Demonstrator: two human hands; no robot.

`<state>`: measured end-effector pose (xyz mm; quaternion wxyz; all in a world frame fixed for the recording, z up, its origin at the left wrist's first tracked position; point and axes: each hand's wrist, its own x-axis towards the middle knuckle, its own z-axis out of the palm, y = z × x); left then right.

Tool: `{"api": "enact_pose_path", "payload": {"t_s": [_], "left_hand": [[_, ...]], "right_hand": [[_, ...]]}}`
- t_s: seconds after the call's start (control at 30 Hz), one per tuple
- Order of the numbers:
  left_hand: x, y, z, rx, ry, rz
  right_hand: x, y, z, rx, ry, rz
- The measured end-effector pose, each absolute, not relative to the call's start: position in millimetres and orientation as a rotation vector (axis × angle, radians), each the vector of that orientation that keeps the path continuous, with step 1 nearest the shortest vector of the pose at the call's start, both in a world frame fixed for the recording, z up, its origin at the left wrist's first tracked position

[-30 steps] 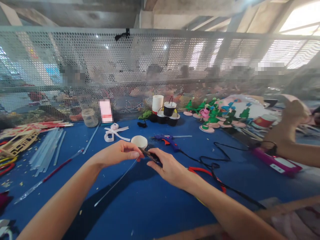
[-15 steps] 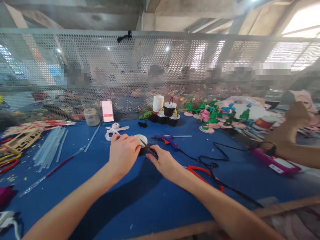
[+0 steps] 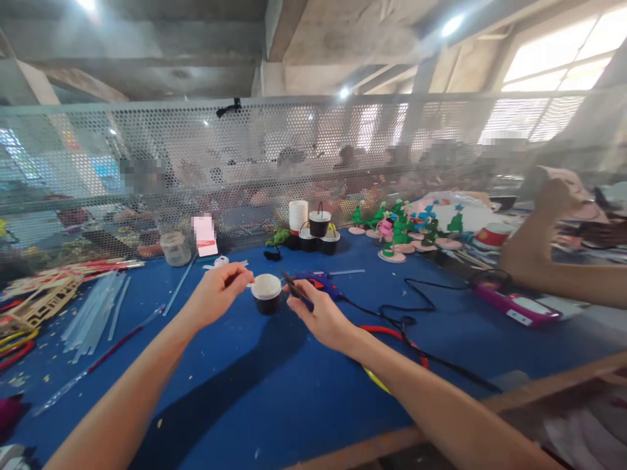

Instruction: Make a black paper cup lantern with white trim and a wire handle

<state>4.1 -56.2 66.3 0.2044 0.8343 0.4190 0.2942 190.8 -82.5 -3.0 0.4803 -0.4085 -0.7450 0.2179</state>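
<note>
A small black cup with a white rim and inside (image 3: 267, 295) stands upright on the blue table, between my two hands. My left hand (image 3: 218, 295) is closed in a pinch at the cup's left rim. A small whitish bit shows at its fingertips, too small to name. To the right of the cup, my right hand (image 3: 321, 313) is wrapped round a dark, slim pointed tool (image 3: 298, 290), its tip aimed up and left, apart from the cup. Behind my left hand lies a white ribbon (image 3: 222, 262), partly hidden.
A blue glue gun (image 3: 321, 282) lies behind my right hand, its black cord running right to a purple power strip (image 3: 514, 305). Black buckets (image 3: 319, 224) are stacked at the back beside green felt trees (image 3: 400, 232). Glue sticks (image 3: 93, 313) lie left. Another person's arm (image 3: 548, 267) reaches in.
My left hand has moved left from over the cup, uncovering it. The tool in my right hand has drawn back from the cup's opening. The view has tilted up.
</note>
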Motion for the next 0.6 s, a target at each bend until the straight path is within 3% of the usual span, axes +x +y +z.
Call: {"api": "enact_pose_path", "payload": {"t_s": [0.13, 0.23, 0.47, 0.6], "left_hand": [[5.3, -52.3, 57.1, 1.935, 0.822, 0.516], [8.9, -54.9, 51.2, 1.884, 0.806, 0.477], [28.0, -70.9, 46.4, 2.879, 1.509, 0.766], [24.7, -77.6, 55.6, 2.858, 1.445, 0.661]], "right_hand": [[188.3, -86.2, -2.7, -0.958, -1.945, 0.516], [187.6, -88.2, -0.9, -1.013, -1.991, 0.507], [183.3, -86.6, -3.6, -1.266, -1.912, 0.632], [183.8, -85.5, -3.8, -1.241, -1.931, 0.558]]}}
